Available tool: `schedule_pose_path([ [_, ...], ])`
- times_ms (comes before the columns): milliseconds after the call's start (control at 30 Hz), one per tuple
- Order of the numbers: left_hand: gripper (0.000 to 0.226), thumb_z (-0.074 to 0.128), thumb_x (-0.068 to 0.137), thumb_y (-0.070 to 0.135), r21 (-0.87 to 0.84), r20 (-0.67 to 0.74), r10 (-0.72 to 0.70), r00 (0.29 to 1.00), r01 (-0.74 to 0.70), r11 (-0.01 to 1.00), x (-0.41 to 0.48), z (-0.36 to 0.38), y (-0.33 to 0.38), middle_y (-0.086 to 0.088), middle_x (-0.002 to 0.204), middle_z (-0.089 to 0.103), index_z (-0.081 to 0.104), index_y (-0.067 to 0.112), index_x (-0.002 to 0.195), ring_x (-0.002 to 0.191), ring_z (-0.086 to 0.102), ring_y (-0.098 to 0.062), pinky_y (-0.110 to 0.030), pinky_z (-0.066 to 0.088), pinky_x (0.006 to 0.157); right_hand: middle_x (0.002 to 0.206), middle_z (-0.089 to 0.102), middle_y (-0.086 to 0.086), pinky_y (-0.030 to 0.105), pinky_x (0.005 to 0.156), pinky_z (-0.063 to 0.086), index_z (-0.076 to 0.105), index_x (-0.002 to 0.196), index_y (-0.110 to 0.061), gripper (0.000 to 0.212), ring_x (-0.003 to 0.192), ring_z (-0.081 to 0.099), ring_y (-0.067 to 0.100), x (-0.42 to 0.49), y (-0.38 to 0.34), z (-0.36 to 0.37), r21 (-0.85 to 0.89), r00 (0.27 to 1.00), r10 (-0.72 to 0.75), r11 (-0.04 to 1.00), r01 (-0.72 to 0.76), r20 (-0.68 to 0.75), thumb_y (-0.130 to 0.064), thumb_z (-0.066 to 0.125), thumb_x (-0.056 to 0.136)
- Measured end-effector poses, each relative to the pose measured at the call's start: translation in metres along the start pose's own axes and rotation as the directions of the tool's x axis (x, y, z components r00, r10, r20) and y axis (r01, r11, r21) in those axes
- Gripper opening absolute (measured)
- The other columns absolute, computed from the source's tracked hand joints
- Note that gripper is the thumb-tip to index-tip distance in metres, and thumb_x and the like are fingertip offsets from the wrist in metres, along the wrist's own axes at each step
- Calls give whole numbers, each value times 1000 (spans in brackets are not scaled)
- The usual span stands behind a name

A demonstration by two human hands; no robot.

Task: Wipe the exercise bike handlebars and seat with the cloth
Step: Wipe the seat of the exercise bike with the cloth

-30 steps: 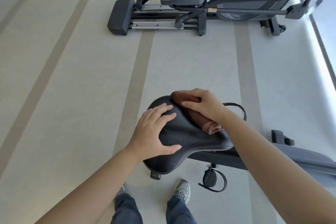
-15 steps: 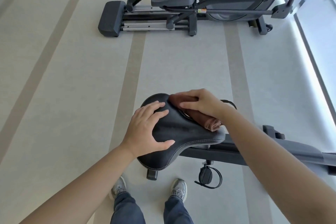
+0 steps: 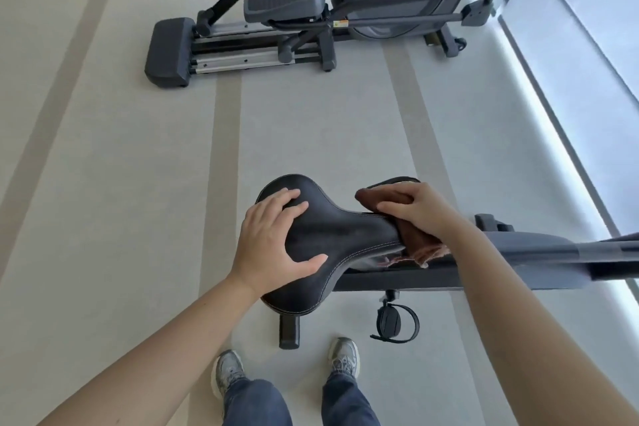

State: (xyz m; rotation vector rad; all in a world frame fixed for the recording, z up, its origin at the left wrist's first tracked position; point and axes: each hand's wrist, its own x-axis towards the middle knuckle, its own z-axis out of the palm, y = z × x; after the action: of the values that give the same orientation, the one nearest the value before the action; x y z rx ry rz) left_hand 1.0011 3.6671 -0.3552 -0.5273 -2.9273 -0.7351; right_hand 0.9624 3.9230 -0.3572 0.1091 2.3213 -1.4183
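Observation:
The black padded bike seat (image 3: pixel 332 235) lies below me, its wide end to the left and its narrow nose to the right. My left hand (image 3: pixel 273 242) rests flat on the wide end with fingers spread. A brown cloth (image 3: pixel 411 239) is draped over the nose of the seat, and my right hand (image 3: pixel 415 207) presses down on it with fingers curled over the top. The bike's grey frame (image 3: pixel 539 252) runs off to the right. The handlebars are out of view.
A dark elliptical trainer (image 3: pixel 311 21) stands on the pale striped floor ahead. A bike pedal with a strap (image 3: pixel 394 322) hangs under the frame, next to the base foot (image 3: pixel 288 330). My two shoes (image 3: pixel 287 370) are just behind. A bright window strip runs along the right.
My right hand has slid the cloth from the seat's middle rightward onto its narrow nose. My left hand stays on the wide end. The view has shifted, showing more of the bike frame.

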Motion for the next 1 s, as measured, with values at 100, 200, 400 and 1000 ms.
schedule_pose_path([
  [100,70,71,57,49,-12,-17,19,1000,-19,1000,0,1,-1,-7,131,51,60,9,114,124,44,-25,-39,31,100,103,67,-10,20,87,40,65,100,-38,25,99,59,4,-24,11,17,150,960,15,988,28,-278,-20,64,82],
  [200,70,71,56,49,-23,-35,36,999,-37,999,0,2,-4,-8,130,52,61,8,112,124,45,-26,-40,32,100,103,61,-12,5,82,36,63,99,-42,27,94,54,-4,-47,13,56,305,748,154,950,69,-646,-20,62,83],
  [400,71,79,56,43,-44,-39,79,996,-81,996,0,5,-10,-9,130,52,59,9,114,124,44,-28,-44,32,99,113,43,-14,1,81,26,56,121,-33,35,96,46,-5,-46,-12,108,478,372,421,875,73,-827,-27,57,87],
  [1000,73,73,61,47,-89,-79,135,988,-142,986,0,15,-18,-8,135,48,54,8,120,128,38,-25,-44,24,102,106,55,-6,1,82,32,59,111,-43,35,100,51,2,-86,-54,227,493,330,440,865,93,-835,-20,61,84],
])
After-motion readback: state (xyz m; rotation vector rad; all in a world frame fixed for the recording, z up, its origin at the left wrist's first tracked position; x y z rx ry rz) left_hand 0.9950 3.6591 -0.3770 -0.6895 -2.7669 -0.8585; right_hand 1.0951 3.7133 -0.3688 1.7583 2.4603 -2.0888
